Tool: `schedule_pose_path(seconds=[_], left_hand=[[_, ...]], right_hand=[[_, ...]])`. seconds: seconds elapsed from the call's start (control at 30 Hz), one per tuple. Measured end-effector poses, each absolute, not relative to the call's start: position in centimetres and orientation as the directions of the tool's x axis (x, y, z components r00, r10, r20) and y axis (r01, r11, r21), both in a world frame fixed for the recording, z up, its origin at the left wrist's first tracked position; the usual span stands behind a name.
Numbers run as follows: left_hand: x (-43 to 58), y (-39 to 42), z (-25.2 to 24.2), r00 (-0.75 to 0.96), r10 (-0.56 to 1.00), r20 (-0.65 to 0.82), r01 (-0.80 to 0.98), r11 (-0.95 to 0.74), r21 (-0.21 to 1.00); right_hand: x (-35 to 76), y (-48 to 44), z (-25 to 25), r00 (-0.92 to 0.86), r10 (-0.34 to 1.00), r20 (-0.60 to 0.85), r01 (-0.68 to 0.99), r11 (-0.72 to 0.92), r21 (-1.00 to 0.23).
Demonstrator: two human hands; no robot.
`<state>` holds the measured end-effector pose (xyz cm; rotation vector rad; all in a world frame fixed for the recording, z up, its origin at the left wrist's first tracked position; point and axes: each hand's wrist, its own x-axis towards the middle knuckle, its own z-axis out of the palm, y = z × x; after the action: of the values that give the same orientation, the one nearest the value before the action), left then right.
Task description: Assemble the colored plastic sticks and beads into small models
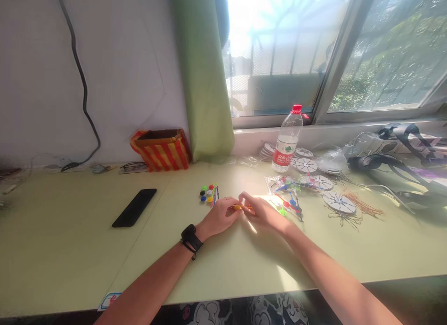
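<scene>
My left hand (220, 217) and my right hand (261, 212) meet above the table, fingertips pinched together. Between them is a small yellow-orange piece (237, 207), partly hidden by the fingers; its kind is too small to make out. Just beyond my left hand lies a cluster of round colored plastic pieces (209, 193), with thin sticks beside it. To the right of my right hand, more small colored parts (289, 205) lie loose, some red, blue and green. A clear plastic bag (275, 183) with similar parts rests behind them.
A black phone (134, 207) lies at left, and a red-and-yellow striped box (165, 150) stands by the wall. A water bottle (287, 141) stands near the window. White discs (338, 202), copper-colored wires (365, 204) and black straps (380, 162) spread over the right side.
</scene>
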<state>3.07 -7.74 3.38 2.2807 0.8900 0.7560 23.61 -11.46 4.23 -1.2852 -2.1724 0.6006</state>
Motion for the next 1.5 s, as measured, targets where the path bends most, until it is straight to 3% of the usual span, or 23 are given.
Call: schedule_pose_path(seconds=[1.5], left_hand=[[2.99, -7.81, 3.44, 0.629, 0.717, 0.299, 0.403, -0.630, 0.664]], right_hand=[[23.72, -11.45, 4.11, -0.412, 0.882, 0.230, 0.631, 0.458, -0.627]])
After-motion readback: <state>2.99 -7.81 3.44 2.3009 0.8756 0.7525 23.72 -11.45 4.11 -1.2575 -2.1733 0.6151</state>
